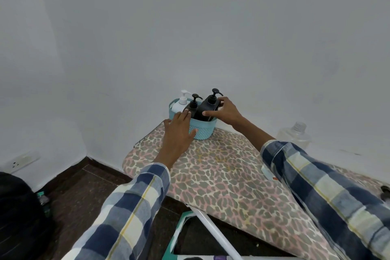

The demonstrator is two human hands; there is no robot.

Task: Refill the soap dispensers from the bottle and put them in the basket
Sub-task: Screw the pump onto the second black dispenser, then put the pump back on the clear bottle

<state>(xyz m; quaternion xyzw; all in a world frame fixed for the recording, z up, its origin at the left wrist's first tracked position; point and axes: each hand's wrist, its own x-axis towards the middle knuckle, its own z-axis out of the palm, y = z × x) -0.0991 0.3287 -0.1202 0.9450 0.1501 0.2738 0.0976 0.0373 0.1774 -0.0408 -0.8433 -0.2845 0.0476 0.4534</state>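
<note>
Steadying basket (201, 131), left hand (179, 131) lay flat, fingers spread against its near wall, not gripping. Right hand (224, 113) clasped big black dispenser (207, 107), thumb in front, fingers behind, dispenser standing in basket. Small black dispenser (192, 106) and white dispenser (181, 102) upright inside too. Basket sat at board's (221, 171) far corner; clear bottle (295, 135) near right edge.

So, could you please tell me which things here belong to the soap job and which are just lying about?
Job: basket, white dispenser, two black dispensers, clear bottle.
Lying about: black bag, wall socket.
</note>
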